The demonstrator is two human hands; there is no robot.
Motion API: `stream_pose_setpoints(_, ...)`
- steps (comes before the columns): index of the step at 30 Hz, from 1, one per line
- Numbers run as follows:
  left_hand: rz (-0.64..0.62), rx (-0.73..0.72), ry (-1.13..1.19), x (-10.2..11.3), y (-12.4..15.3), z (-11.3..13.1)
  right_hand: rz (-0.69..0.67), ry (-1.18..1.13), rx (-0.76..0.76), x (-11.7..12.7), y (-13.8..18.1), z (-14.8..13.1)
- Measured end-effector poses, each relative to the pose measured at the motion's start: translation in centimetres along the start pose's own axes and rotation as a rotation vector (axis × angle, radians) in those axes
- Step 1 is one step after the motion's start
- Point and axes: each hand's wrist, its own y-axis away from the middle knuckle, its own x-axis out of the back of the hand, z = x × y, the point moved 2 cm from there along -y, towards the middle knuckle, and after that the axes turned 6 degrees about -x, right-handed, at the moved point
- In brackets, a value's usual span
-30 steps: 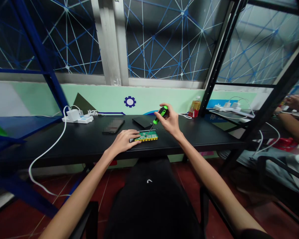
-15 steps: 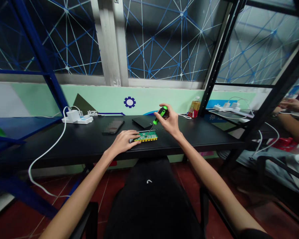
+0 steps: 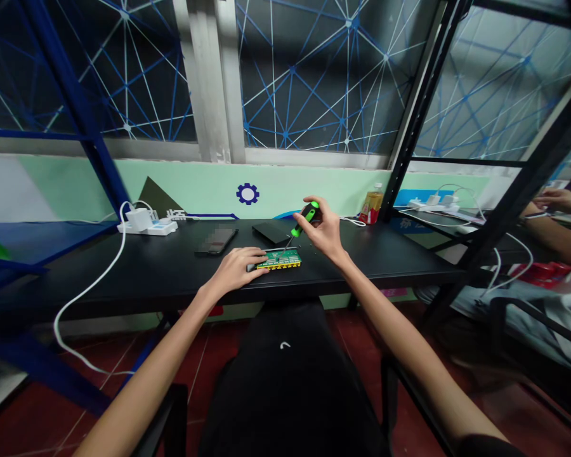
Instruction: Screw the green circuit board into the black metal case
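A green circuit board (image 3: 285,258) with a yellow front edge lies near the front of the black desk (image 3: 361,263). My left hand (image 3: 240,266) is closed on the board's left end, thumb at the front and fingers over the top. A green and black screwdriver (image 3: 306,219) is gripped by its handle in my right hand (image 3: 324,227). Its shaft slants down to the left, and the tip is at the board's upper surface; whether it sits in a screw is too small to tell. Behind the board lies a flat black panel (image 3: 271,233).
A phone (image 3: 217,242) lies to the left of the panel. Farther left is a white power strip (image 3: 147,225) with a cable hanging over the desk edge. A drink bottle (image 3: 372,204) stands at the back right, near the black frame post. Another person's arm (image 3: 559,228) shows at far right.
Hardly anything differs. Both hands, the screwdriver and the circuit board stay in place, while the view shifts very slightly.
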Motion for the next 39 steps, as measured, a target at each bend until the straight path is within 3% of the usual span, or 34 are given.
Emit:
stream_pose_setpoints(7,0.001,-0.002,0.001,-0.08,0.04,-0.10,0.041,0.018,0.004,0.29,-0.20,-0.04)
stream_pose_setpoints(39,0.002,-0.035,-0.047,-0.30,0.04,-0.34,0.000,0.049,0.000,-0.02,-0.14,0.25)
